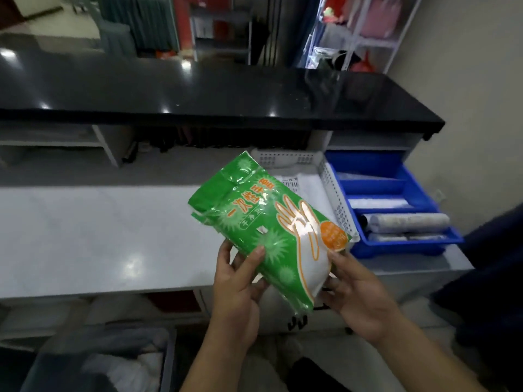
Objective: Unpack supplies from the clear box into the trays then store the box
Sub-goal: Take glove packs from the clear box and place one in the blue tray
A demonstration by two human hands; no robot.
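Note:
A green packet of disposable gloves (271,222) with a hand drawn on it is held tilted over the front of the white counter. My left hand (240,287) grips its lower left edge, thumb on the front. My right hand (356,292) holds its lower right corner from below. Behind the packet stands a white perforated tray (334,190) with white material inside. Right of that, a blue tray (396,190) holds several rolls of bags. A clear box (99,363) with white and grey items sits on the floor at the lower left.
A white counter (99,236) stretches to the left. A glossy black upper ledge (198,91) runs across behind it, with shelf openings underneath. A dark seat or garment (489,278) is at the right edge. Wire shelving (368,29) stands far back right.

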